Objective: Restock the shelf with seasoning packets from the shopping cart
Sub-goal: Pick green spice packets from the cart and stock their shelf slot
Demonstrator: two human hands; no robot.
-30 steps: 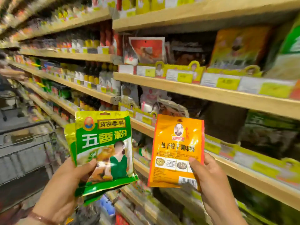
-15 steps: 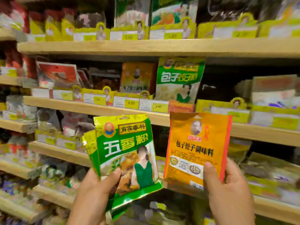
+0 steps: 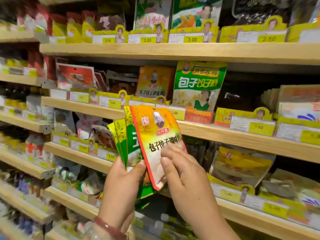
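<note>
Several green seasoning packets point(image 3: 129, 144) are fanned in my left hand point(image 3: 121, 187), thumb on their front. An orange seasoning packet point(image 3: 155, 134) overlaps them in front, tilted left. My right hand point(image 3: 187, 179) pinches its lower right part, thumb and fingertips on its face. Both hands are raised in front of the wooden shelf point(image 3: 242, 139). On the shelf level above stands a matching orange packet point(image 3: 154, 82), with a green-and-white packet point(image 3: 199, 84) to its right. The shopping cart is out of view.
Wooden shelves run left to right at several heights, packed with packets behind yellow price tags point(image 3: 258, 127). A yellow packet point(image 3: 240, 167) sits on the shelf just right of my hands. A dark gap point(image 3: 242, 94) lies right of the green-and-white packet.
My right hand brought the orange packet left until it overlaps the green packets in my left hand. The view shifted closer to the shelf, and the cart is gone from sight.
</note>
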